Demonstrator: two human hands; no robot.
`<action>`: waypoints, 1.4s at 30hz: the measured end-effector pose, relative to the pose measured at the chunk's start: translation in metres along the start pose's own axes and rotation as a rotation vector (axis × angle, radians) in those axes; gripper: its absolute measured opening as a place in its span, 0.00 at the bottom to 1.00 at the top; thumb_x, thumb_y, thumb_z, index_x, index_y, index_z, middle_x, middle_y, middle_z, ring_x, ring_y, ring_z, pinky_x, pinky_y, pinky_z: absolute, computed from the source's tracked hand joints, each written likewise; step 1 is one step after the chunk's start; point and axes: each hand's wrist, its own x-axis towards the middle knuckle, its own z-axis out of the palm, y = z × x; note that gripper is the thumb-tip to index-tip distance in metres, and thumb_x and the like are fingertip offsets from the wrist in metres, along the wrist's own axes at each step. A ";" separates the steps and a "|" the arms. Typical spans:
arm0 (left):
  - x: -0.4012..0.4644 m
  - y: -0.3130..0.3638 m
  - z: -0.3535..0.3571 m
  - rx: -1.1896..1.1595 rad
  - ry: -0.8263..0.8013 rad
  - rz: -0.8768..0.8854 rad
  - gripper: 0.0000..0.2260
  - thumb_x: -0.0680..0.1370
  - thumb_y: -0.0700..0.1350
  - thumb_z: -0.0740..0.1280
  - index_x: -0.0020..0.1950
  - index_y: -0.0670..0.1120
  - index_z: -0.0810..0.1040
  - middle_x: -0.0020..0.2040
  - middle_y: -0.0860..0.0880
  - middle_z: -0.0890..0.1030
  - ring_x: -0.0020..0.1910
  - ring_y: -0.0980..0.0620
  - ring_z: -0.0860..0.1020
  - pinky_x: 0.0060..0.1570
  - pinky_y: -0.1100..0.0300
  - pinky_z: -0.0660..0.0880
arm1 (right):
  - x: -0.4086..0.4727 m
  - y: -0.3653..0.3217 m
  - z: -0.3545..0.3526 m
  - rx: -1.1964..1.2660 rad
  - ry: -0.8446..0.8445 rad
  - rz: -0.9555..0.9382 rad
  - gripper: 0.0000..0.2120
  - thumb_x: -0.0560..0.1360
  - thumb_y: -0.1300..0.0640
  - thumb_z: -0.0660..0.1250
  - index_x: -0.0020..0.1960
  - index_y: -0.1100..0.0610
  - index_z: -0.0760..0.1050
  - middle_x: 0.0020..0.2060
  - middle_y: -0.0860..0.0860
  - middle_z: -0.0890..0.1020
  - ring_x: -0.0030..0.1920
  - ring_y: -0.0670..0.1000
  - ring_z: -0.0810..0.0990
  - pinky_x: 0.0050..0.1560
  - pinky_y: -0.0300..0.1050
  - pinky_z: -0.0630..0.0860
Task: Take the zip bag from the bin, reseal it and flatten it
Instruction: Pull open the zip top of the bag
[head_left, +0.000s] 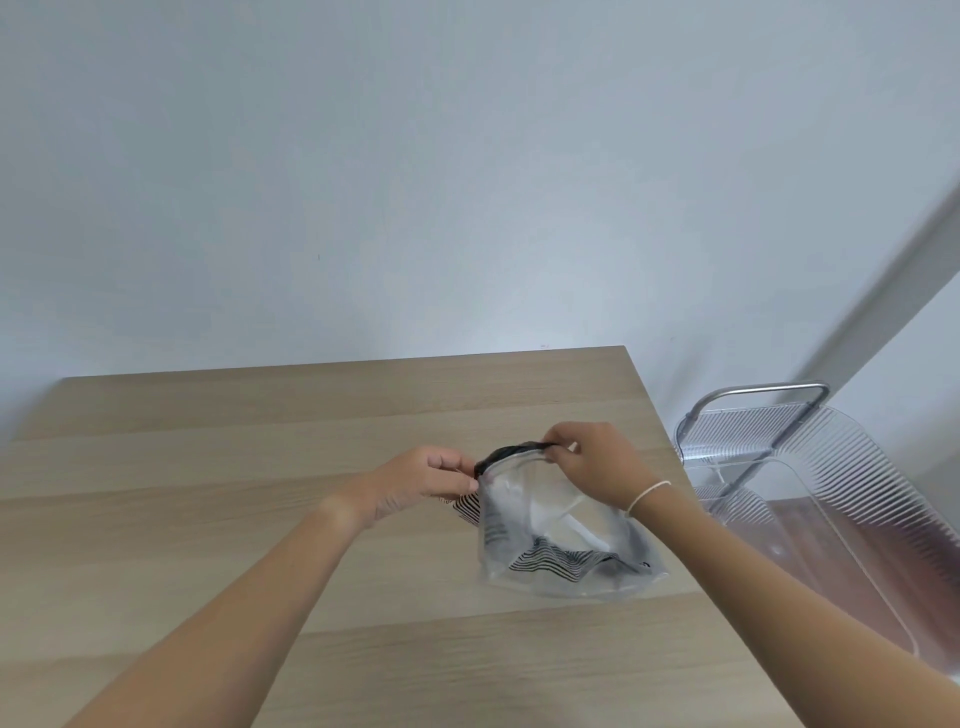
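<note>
My two bare forearms reach forward from the near edge, angling in toward each other over the table (208, 519), a pale wood-grain top with long straight boards. Just past them lies the zip bag (545, 530), one frosted, crinkled plastic pouch with black stripes printed along its lower part; its bottom rests on the table near the right edge while its top is lifted. My left hand (426, 483) is curled, fingers pinched shut on the left end of the bag's black zip strip (511, 451). My right hand (597, 462) is bent down at the wrist, thumb and fingertips pinched on the strip's right end, so the dark band arches between the two hands. A thin white band (647, 493) circles my right wrist. Off the table's right side sits the bin (852, 493), one clear ribbed plastic tub with rounded corners. Beyond it stands a metal frame (763, 395) with a curved grey tube. Farthest is the plain white wall (415, 182).
</note>
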 end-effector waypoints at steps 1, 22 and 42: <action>0.000 -0.001 0.000 -0.048 -0.014 0.002 0.10 0.69 0.40 0.68 0.49 0.42 0.80 0.45 0.42 0.78 0.47 0.48 0.73 0.53 0.53 0.69 | -0.001 0.000 -0.001 0.002 -0.014 0.008 0.05 0.73 0.56 0.63 0.43 0.52 0.79 0.30 0.38 0.74 0.30 0.46 0.72 0.31 0.40 0.66; 0.000 -0.002 0.003 -0.210 0.057 0.019 0.03 0.68 0.41 0.71 0.38 0.46 0.77 0.34 0.51 0.79 0.34 0.56 0.75 0.38 0.65 0.73 | -0.008 -0.008 0.008 0.293 -0.095 0.008 0.05 0.69 0.57 0.72 0.36 0.55 0.79 0.20 0.39 0.74 0.24 0.37 0.69 0.28 0.28 0.63; 0.003 0.007 0.015 0.580 0.421 0.210 0.11 0.70 0.45 0.70 0.51 0.55 0.79 0.42 0.56 0.79 0.36 0.61 0.75 0.38 0.66 0.71 | -0.013 -0.014 -0.001 0.014 0.021 -0.204 0.08 0.74 0.62 0.64 0.48 0.60 0.82 0.43 0.54 0.83 0.40 0.45 0.73 0.39 0.30 0.66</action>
